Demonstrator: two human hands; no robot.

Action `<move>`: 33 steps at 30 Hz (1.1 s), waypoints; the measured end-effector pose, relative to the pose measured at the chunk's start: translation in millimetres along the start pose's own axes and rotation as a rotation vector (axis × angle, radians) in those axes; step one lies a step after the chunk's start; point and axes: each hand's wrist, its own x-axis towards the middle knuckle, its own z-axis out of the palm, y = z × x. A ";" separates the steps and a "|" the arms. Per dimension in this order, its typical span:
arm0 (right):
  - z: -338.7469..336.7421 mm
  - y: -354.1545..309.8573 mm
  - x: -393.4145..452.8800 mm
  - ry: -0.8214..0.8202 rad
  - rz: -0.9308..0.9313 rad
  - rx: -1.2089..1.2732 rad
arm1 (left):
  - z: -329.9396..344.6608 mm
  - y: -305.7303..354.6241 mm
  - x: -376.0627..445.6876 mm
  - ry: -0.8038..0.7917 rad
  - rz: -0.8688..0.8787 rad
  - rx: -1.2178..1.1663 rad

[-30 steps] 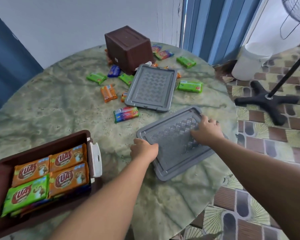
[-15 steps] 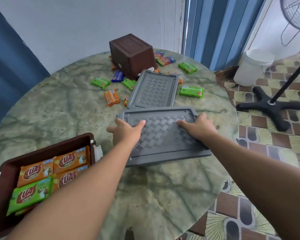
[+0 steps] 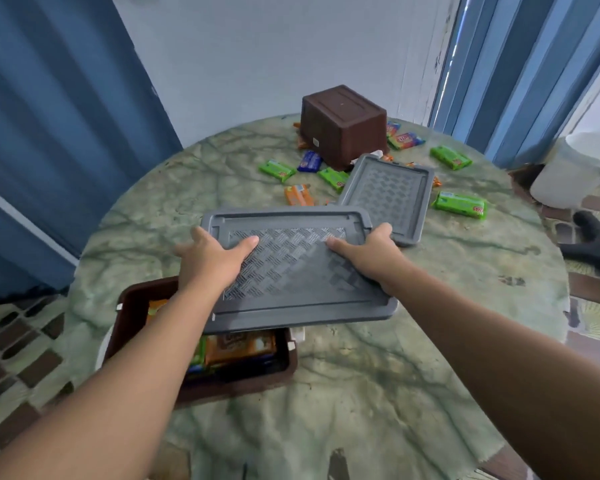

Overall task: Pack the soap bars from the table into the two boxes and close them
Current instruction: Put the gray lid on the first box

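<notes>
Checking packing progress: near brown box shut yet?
Open. Both hands hold the grey lid above the near brown box; soap bars still show.

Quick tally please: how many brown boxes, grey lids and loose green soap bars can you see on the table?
Brown boxes: 2
Grey lids: 2
Loose green soap bars: 4
Total: 8
</notes>
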 end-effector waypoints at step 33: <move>143.0 -42.9 -67.1 0.033 -0.067 -0.505 | -54.9 -175.4 4.8 -0.121 -0.077 0.058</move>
